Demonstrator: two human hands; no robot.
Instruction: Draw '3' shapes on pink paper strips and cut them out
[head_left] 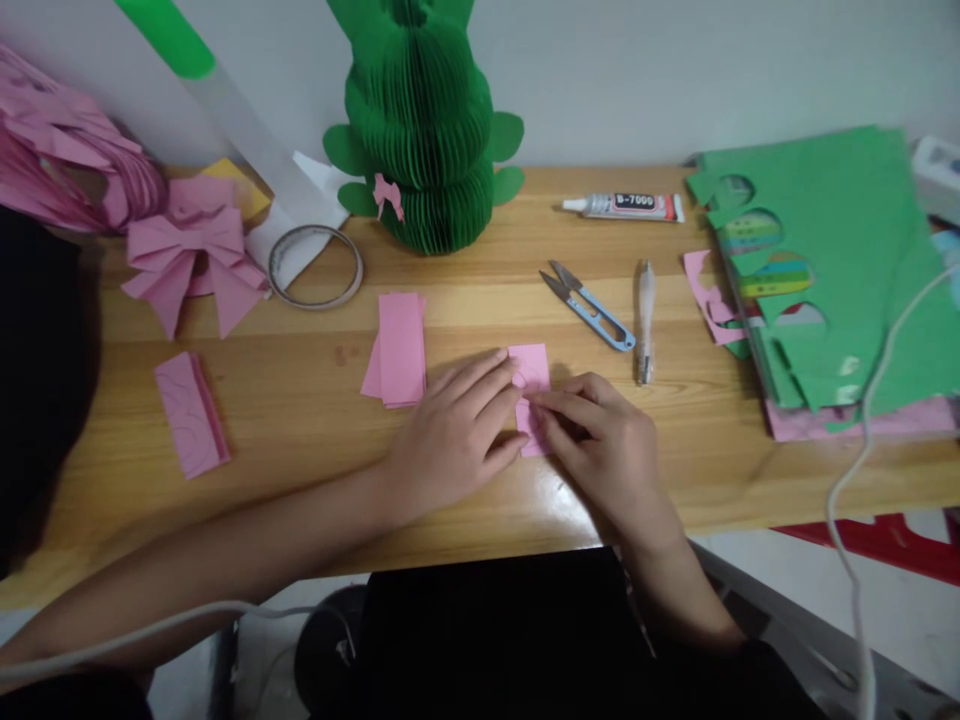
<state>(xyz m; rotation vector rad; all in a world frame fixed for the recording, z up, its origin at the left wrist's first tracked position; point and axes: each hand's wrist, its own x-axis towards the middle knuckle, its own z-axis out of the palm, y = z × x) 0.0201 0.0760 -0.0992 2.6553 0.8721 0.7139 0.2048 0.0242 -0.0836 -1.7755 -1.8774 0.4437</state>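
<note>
The pink slip (pixel 532 368), at frame centre on the worktop (pixel 300 430), may slide or crease if the left hand (pixel 461 430), fingers slightly spread, presses weakly; whether the right hand (pixel 611 440), fingers bunched, pinches it, I cannot tell.

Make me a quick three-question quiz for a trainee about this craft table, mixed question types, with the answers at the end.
1. Which cutting tool lies just to the left of the clear pen?
2. True or false: the white-tipped tube lies to the right of the green honeycomb figure.
3. Fill in the colour: the left hand and the right hand both touch a small paper slip that is ____.

Key:
1. The blue-handled snips, lying with the blades apart.
2. True.
3. Pink.
</note>
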